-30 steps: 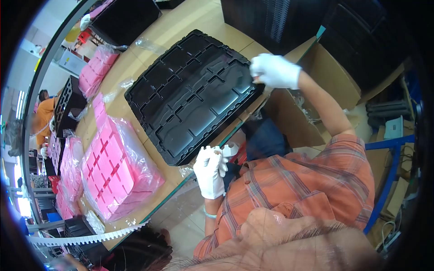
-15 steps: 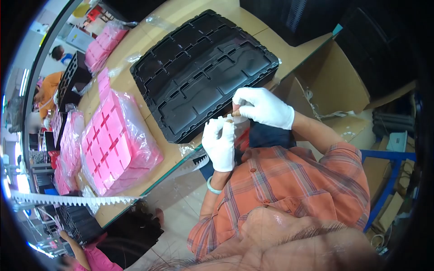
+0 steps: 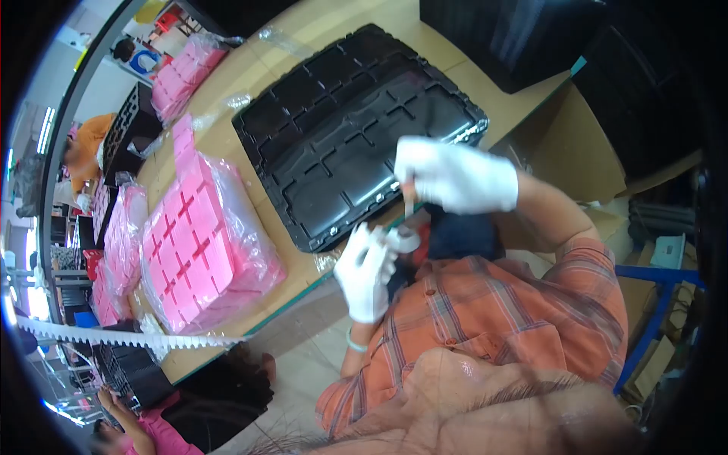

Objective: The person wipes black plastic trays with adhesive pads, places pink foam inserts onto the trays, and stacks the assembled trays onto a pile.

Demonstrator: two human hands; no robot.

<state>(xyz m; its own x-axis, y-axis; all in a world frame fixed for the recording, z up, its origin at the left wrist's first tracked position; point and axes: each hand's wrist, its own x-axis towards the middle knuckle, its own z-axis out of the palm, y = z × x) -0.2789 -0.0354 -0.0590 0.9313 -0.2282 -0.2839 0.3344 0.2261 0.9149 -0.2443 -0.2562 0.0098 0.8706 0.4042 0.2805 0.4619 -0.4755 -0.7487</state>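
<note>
One curled white strip (image 3: 405, 241)

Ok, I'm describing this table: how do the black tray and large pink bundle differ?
The black tray is dark and glossy; the large pink bundle is bright pink. The bundle sits partly in clear plastic; no such wrap shows on the tray. Both rest on the table and show cross shapes.
</note>
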